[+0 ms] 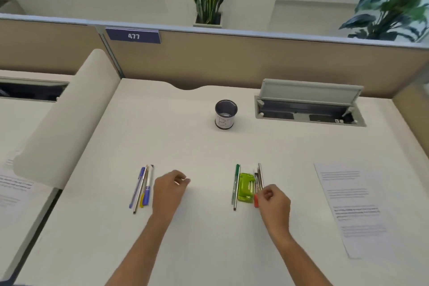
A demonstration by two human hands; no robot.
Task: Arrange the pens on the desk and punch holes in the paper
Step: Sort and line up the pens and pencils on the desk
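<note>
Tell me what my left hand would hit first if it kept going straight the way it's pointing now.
Probably nothing nearby. The left hand points up and slightly right across bare desk. The pen cup stands farther along, a little right of that line, so it might just be grazed; depth is hard to judge.

The white bench (185,146) carries a bundle of pens (142,187) at the left. Right of centre lies a green hole punch (245,187) with a green pen (236,183) and more pens (259,177) alongside. A cup (225,114) stands further back, and a printed paper (350,206) lies at the right.
</note>
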